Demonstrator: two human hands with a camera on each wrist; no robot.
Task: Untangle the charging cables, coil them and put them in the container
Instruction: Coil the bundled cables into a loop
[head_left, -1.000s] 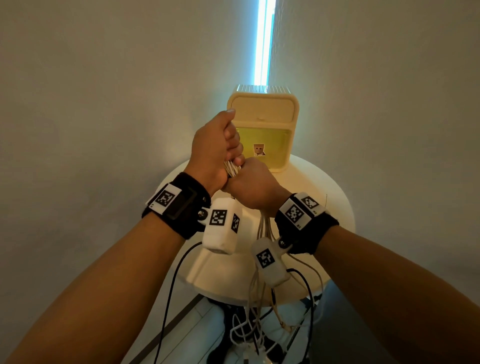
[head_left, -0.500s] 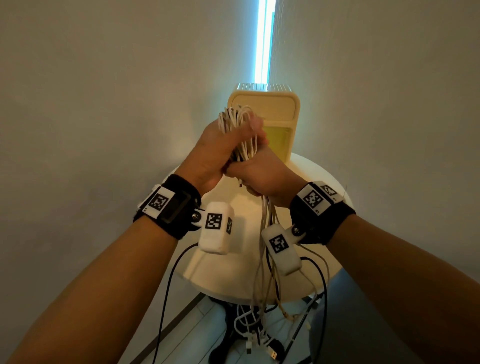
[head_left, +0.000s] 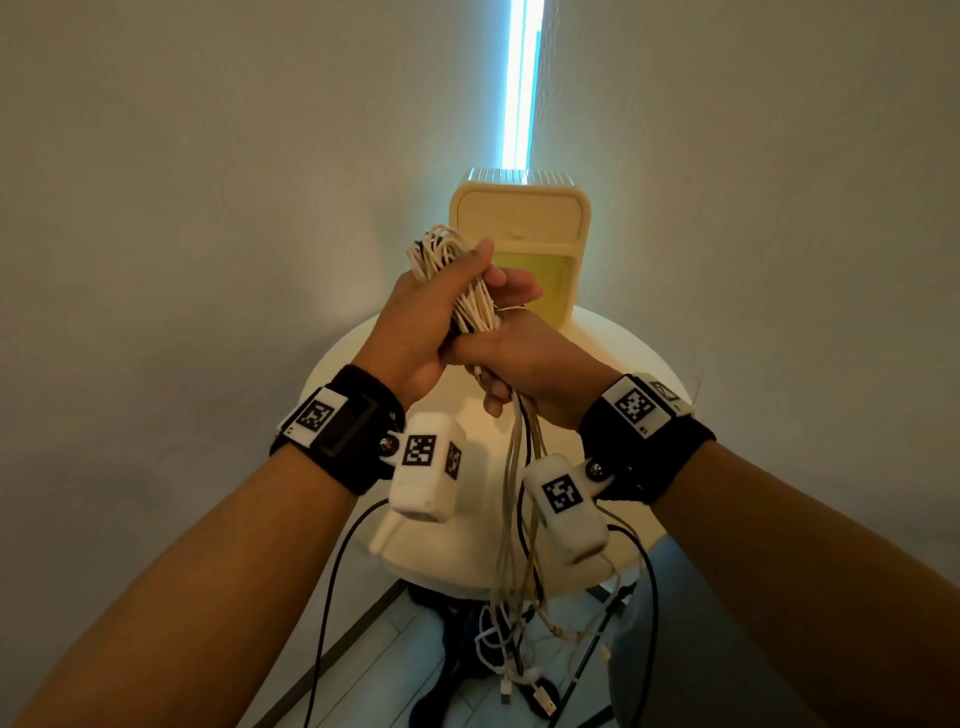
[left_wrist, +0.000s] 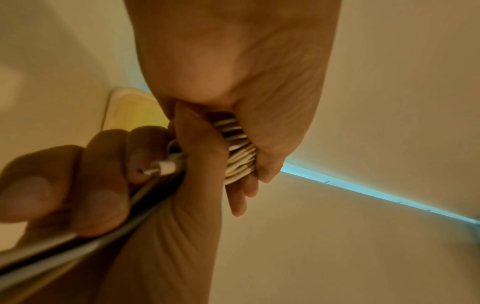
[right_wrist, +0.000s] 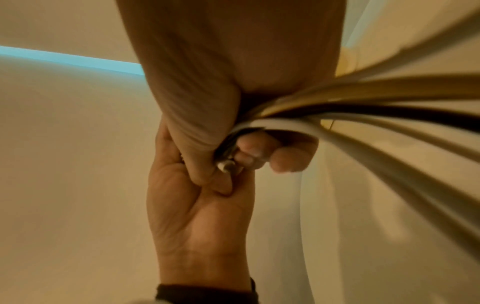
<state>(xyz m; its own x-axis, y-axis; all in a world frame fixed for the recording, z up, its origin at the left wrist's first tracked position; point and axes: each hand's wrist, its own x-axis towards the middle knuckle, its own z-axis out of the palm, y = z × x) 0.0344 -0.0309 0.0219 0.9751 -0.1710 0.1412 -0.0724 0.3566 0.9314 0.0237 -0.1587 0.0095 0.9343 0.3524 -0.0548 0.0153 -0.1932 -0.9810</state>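
A coiled bundle of white charging cables (head_left: 441, 254) sticks up out of my left hand (head_left: 488, 275), which grips it above the round table. Just below, my right hand (head_left: 483, 374) is curled round the strands (head_left: 514, 519) that hang down from the coil to the floor. In the left wrist view the coil (left_wrist: 239, 156) sits in the fist, and a white plug (left_wrist: 163, 167) lies by the right fingers (left_wrist: 103, 185). The right wrist view shows blurred strands (right_wrist: 363, 98) leaving the fist. The cream container (head_left: 519, 218) stands behind both hands.
The round white table (head_left: 623, 353) stands in a corner, with walls close on the left and right. Loose cable ends and plugs (head_left: 519, 675) lie on the floor under the table's front edge. Black wrist-camera leads (head_left: 332, 571) hang from both wrists.
Both hands have risen from in front of the container's opening. The coil's loops now show above my left hand, whose fingers have loosened a little round the bundle.
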